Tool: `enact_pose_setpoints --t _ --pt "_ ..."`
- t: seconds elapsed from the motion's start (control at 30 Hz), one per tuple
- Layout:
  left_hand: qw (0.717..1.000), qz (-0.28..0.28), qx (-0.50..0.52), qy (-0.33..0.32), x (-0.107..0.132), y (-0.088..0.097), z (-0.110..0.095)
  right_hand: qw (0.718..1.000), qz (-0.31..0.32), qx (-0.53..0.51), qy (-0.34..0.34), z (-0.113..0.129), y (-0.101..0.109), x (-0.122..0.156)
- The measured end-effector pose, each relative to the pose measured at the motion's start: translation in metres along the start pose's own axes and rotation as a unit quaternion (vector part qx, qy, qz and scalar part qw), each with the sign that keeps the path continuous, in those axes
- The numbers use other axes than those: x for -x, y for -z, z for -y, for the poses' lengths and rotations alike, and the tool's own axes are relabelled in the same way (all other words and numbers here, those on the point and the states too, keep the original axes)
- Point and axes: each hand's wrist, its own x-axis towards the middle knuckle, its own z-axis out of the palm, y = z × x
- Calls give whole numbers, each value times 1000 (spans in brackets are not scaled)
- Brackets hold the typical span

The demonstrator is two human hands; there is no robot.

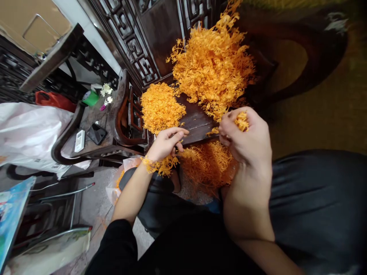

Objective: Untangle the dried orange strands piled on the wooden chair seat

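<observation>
My right hand [246, 133] is closed in a fist around small orange pieces [242, 121], which show between the thumb and curled fingers. To its left, my left hand [169, 143] has the thumb and forefinger drawn close, the other fingers curled. Orange stringy pieces [163, 166] stick out beneath that hand and wrist; how they are gripped is partly hidden. Beyond both hands, a large heap of branching orange pieces [212, 65] lies on a dark wooden seat [196, 116]. A smaller pile of fine orange pieces [162, 107] sits at its left.
More orange strands [206, 164] gather below the seat's front edge. A carved wooden backrest [166, 42] rises behind. At left, a side table [110, 110] bears a black phone [96, 133], a white device [80, 140] and a green container [91, 98].
</observation>
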Motion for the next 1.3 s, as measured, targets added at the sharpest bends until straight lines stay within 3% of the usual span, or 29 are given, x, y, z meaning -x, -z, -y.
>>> enact_pose_setpoints --t 0.13,0.27,0.33,0.43,0.5,0.53,0.6,0.67,0.73,0.83,0.93,1.0,1.1,1.3 --pt "998 0 59 -9 2 5 -5 999 -24 -30 5 3 -7 3" --pt "988 -32 140 -50 3 9 -10 988 83 125 25 -1 -4 6" --pt "974 -86 197 -73 0 11 -12 962 165 210 61 -4 -8 9" --pt "941 -164 281 -96 -7 12 -15 896 310 293 122 -12 -31 19" --pt "918 -203 324 -107 -12 12 -15 870 344 325 140 -20 -52 29" --pt "907 -220 341 -112 -13 12 -16 873 324 334 147 -25 -62 33" --pt "900 -228 352 -116 -13 12 -16 907 227 320 153 -35 -75 38" --pt "924 -182 321 -102 -9 12 -15 952 143 251 103 -42 -78 36" --pt "959 -114 243 -85 -3 12 -13 979 128 158 10 -45 -73 30" --pt "986 -78 79 -123 5 11 -7 975 186 98 -77 -42 -64 23" --pt "978 -101 -11 -180 8 12 -2 965 216 118 -90 -39 -60 20" --pt "975 -121 -6 -189 7 15 0 972 183 84 -117 -44 -60 18" --pt "979 -122 0 -163 7 22 0 978 79 -32 -189 -59 -58 11" --pt "987 -81 -77 -113 11 30 6 946 -10 -142 -290 -89 -53 -10"
